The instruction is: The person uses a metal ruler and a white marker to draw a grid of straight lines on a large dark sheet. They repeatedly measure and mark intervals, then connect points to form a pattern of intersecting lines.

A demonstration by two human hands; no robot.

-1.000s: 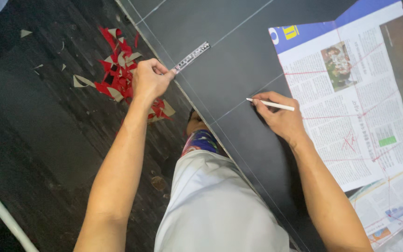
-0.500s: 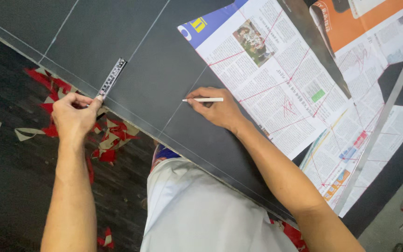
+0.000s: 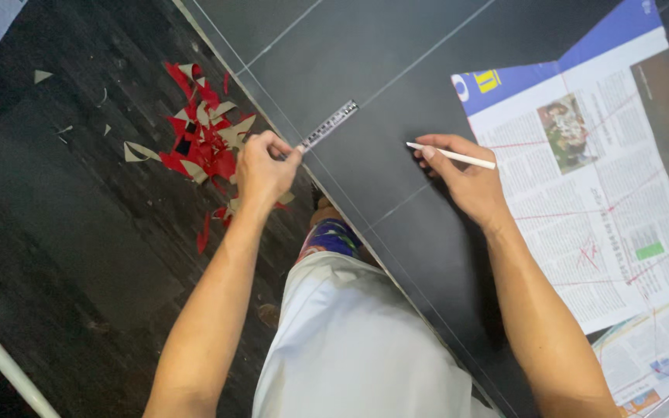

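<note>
I had the left hand [image 3: 263,166] closed around one end of a narrow graduated ruler [image 3: 328,125], pinching it near the worktop's edge so that the strip ran out over the dark sheet [image 3: 365,101] laid on the worktop. The right hand [image 3: 466,182] was curled round a slim white marking pencil [image 3: 451,155], its tip pointing left and resting at or just above the sheet; I could not tell whether it touched. Pale ruled lines already crossed the dark sheet, and one of them ran between ruler and pencil.

To my judgement, this was the measuring-and-marking stage: the ruler was being carried to a line, the pencil held ready, and no mark was being made at that instant. The next move would have called for the ruler to lie flat and square against a drawn line, held firm, before the pencil tip came down beside its edge.

A marked-up newspaper [image 3: 598,201] lay to the right on the worktop, just beside the right wrist. Red and tan offcuts [image 3: 203,147] were scattered on the dark floor [image 3: 79,232] behind the left hand.
</note>
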